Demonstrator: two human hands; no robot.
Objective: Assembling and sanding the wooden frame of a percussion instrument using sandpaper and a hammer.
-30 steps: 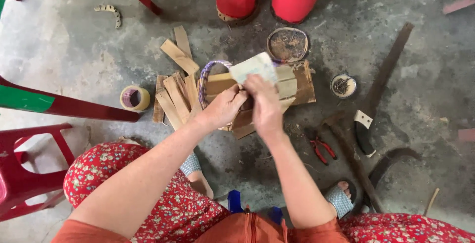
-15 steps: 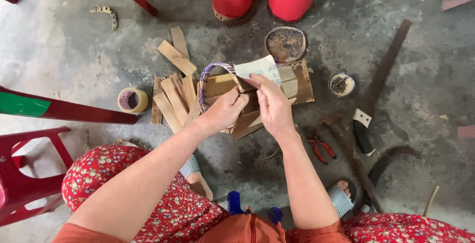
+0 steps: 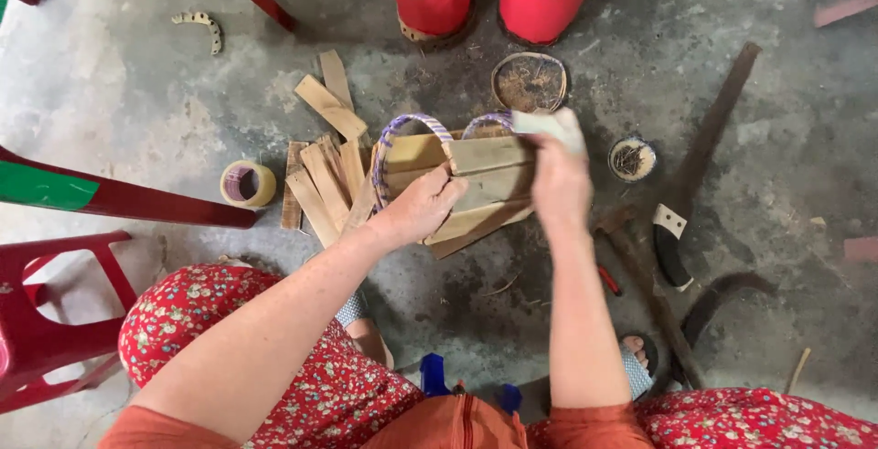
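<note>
Centre of frame: a bundle of wooden slats (image 3: 485, 184) bound by purple-striped hoops (image 3: 407, 124), grasped at its near side by the left hand (image 3: 422, 204); the right hand (image 3: 560, 179) clasps a pale folded piece (image 3: 549, 125) against its right end; lower right, a dark-handled knife (image 3: 700, 161); left, a tape roll (image 3: 247, 184)

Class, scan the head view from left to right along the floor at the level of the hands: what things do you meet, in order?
Red plastic stool → roll of tape → loose wooden slats → left hand → right hand → small round lid → long blade with a black handle.
</note>
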